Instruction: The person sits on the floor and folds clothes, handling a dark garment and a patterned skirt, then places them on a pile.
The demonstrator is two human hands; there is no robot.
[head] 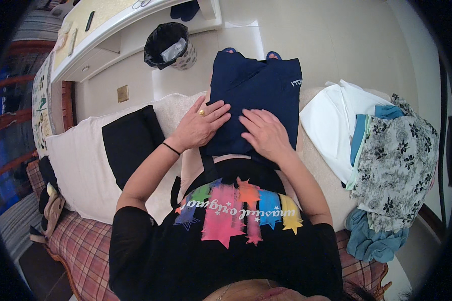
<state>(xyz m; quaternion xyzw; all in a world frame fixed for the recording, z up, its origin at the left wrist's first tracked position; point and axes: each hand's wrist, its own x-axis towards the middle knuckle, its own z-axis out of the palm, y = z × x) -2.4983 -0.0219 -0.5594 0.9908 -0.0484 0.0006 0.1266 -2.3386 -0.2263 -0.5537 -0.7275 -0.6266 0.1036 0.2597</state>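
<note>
A navy blue cloth garment [256,86] with white lettering at its right edge lies spread over my lap. My left hand [201,122], with a gold ring on a finger and a dark band at the wrist, rests flat on the garment's left part, fingers apart. Flat on its lower right part lies my right hand [265,131], fingers slightly spread. Neither hand grips the cloth. Left of my left forearm, a folded black cloth [133,143] lies on the pale seat cover [79,161].
On the right are a white garment [329,120], a floral-patterned garment [399,161] and a crumpled teal cloth [376,237]. A black-lined waste bin [188,56] stands on the floor ahead, beside a white table [109,26]. Plaid upholstery [83,248] shows behind.
</note>
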